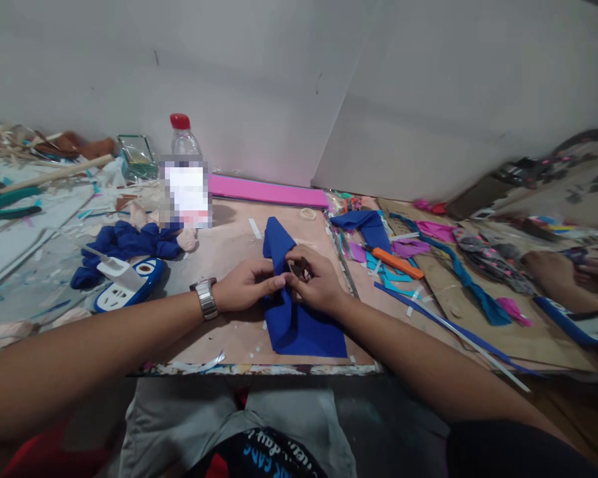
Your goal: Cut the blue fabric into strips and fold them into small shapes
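A blue sheet of cloth or soft paper (pixel 309 335) lies on the table in front of me, its upper part folded and raised between my hands. My left hand (pixel 246 284) pinches the fold from the left, thumb pointing inward. From the right, my right hand (pixel 319 275) grips the same fold, fingers curled and fingertips meeting my left thumb. A dark gap shows among the right fingers; whatever may be inside it is not clear. The lower part of the sheet spreads flat towards the table's front edge.
Left are a power strip (pixel 129 285), bunched blue fabric (pixel 129 239), green-handled pliers (pixel 10 202) and a red-capped bottle (pixel 183 139). Pink strips (pixel 269 192) lie behind. Right are an orange cutter (pixel 397 263), a thin white stick (pixel 478 348), scraps and another person's hand (pixel 548 275).
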Available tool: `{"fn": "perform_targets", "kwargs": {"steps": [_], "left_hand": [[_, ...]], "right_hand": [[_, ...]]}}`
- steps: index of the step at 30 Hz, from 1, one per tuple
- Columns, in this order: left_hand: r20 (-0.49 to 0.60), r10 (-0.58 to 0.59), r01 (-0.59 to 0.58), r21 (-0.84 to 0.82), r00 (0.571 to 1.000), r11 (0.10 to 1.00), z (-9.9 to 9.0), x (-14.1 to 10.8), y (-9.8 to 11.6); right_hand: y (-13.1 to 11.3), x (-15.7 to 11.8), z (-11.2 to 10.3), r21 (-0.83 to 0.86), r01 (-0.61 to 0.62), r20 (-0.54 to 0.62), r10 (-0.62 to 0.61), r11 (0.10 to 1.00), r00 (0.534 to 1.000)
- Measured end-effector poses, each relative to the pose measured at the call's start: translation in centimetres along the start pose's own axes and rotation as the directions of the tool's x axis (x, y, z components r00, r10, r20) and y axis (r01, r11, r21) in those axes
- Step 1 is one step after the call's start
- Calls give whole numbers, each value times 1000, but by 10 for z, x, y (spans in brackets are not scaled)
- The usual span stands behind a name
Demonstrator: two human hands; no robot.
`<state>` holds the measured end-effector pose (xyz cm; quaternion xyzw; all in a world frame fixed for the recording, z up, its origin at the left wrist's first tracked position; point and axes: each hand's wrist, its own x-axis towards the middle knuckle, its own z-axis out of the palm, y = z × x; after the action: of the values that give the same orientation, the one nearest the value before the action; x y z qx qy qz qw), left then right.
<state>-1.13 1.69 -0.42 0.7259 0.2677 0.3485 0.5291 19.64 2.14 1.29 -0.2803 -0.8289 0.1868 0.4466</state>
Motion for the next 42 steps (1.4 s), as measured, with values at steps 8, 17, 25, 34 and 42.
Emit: {"fn": "perform_targets", "kwargs": {"steps": [8, 17, 25, 34, 42], "left_hand": [[1, -55, 55, -5, 998, 998, 3, -1, -1], [-5, -31, 31, 6, 1000, 1000, 1, 1, 2], [-80, -11, 7, -45, 997, 999, 3, 3, -8], [-71, 10, -17, -101, 997, 995, 2, 3, -8], [-79, 20, -27, -92, 997, 995, 2, 2, -5]], "right_hand": [[-4, 1, 0, 24, -12, 47, 11, 1000, 999], [-12, 0, -2, 55, -149, 7, 149, 987, 989], [-11, 0, -1, 96, -170, 23, 168, 981, 986], [-8, 0, -1, 146, -220, 43, 216, 965, 976], [-7, 0, 0, 144, -217, 48, 212, 966, 976]]}}
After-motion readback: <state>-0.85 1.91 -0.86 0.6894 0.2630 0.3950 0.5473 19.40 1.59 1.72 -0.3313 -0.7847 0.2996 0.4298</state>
